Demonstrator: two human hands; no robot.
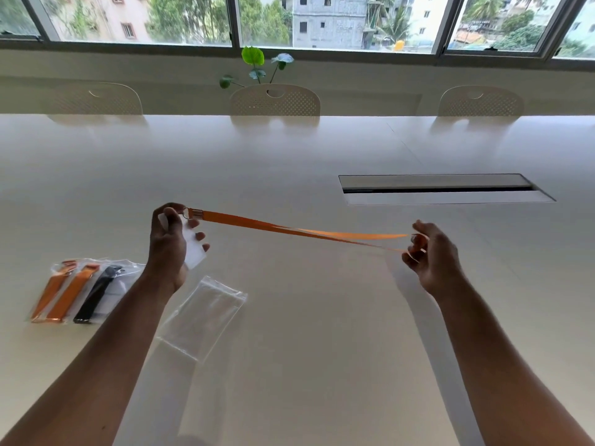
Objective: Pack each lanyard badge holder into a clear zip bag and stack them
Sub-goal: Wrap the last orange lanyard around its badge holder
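Observation:
An orange lanyard is stretched taut in the air above the table between both hands. My left hand grips its clear badge holder beside the metal clip. Off to the right, my right hand pinches the far loop end of the strap. An empty clear zip bag lies flat on the table below my left hand. At the left lies a stack of packed bags, showing two orange lanyards and a black one.
The white table has a recessed cable hatch at the right, beyond my right hand. Three white chairs stand along the far edge under the windows, with a green plant behind the middle one.

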